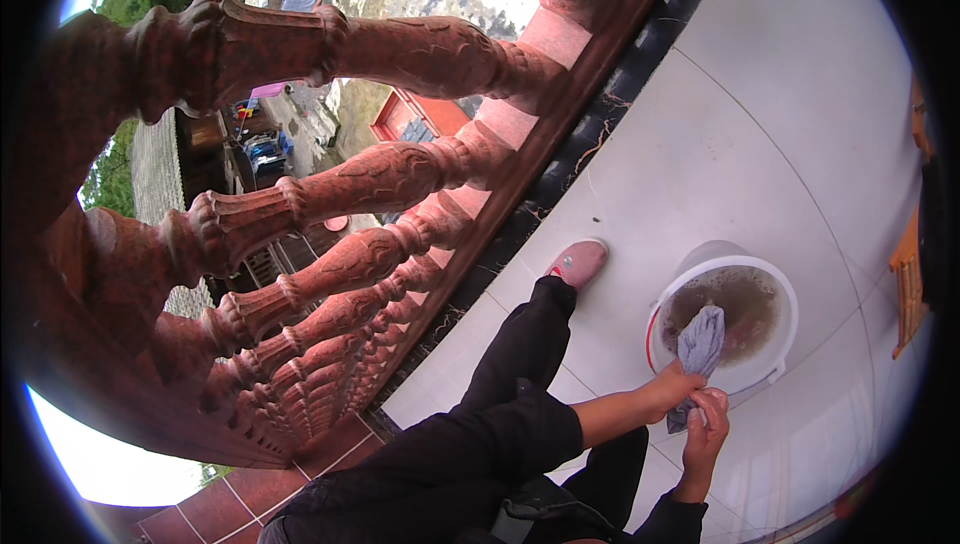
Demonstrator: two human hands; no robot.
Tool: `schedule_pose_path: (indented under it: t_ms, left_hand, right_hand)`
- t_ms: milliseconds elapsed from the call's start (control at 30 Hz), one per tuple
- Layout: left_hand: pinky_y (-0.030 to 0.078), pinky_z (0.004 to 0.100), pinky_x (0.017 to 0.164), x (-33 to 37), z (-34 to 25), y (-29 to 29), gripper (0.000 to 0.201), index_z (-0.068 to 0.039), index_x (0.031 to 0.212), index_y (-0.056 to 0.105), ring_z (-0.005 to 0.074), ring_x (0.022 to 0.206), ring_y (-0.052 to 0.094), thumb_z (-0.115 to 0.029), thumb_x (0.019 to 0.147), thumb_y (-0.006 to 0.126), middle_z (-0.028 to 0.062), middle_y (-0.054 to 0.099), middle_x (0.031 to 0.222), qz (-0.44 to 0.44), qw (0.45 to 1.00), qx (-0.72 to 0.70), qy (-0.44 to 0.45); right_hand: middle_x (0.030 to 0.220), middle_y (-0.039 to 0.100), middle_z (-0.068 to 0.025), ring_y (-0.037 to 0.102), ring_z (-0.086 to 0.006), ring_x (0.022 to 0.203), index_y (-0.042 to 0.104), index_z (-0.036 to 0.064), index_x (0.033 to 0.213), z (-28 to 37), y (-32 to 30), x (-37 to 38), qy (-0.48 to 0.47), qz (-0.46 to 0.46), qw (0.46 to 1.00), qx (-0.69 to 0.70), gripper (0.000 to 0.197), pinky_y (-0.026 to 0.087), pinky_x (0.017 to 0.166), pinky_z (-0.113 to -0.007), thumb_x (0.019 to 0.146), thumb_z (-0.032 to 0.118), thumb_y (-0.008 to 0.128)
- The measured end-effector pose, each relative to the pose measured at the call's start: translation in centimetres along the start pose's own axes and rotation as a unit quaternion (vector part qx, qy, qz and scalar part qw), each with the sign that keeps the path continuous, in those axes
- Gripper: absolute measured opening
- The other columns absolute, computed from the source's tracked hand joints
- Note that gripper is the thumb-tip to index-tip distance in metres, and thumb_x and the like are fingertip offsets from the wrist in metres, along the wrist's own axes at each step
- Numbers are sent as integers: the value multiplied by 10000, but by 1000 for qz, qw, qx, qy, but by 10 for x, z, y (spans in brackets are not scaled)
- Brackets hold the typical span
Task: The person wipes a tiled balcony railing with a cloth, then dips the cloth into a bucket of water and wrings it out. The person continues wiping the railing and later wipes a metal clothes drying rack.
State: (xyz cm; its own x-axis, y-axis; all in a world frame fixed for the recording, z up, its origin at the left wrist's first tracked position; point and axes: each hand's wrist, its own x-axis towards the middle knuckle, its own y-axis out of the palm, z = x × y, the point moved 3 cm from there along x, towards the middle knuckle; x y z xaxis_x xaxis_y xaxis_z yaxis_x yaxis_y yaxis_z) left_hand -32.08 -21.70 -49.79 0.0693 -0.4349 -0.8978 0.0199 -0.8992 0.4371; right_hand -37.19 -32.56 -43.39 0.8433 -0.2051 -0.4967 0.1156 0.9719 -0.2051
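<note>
A wet grey cloth (701,342) is bunched between my two hands over the near rim of a white bucket (790,319). My left hand (672,391) is closed round its middle. Just to the right, my right hand (708,418) grips it with bent fingers, close against the left. One end of the cloth reaches over the bucket's opening; a short end hangs below my hands. Murky brown water with some froth (748,306) fills part of the bucket. A red strip shows along the bucket's left side.
A reddish stone balustrade (370,174) runs along the left, with a drop to a yard and roofs beyond. Pale tiles (650,184) cover the floor, edged by a black border (560,184). My foot in a pink shoe (578,264) stands left of the bucket. Orange wooden furniture (906,289) stands at the far right.
</note>
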Motion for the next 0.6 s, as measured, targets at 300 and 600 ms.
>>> schedule_pose_path:
  t_ms: [300, 600]
  left_hand:
    - [443, 315, 936, -22, -17, 24, 705, -3, 1479, 361, 188, 1155, 534, -42, 809, 577, 107, 553, 1293, 78, 995, 67, -13]
    - [524, 346, 820, -12, -2, 9, 632, 15, 1406, 404, 180, 934, 616, -184, 865, 662, 136, 602, 1110, -7, 980, 169, -102]
  right_hand:
    - [1342, 591, -116, 580, -219, 1195, 456, 40, 1444, -93, 9, 28, 294, -198, 770, 530, 578, 463, 1011, -395, 1066, 470, 378]
    - [1436, 507, -140, 480, -265, 1325, 428, -2, 1449, -113, -40, 43, 106, -82, 824, 550, 500, 351, 1146, -438, 1035, 275, 465]
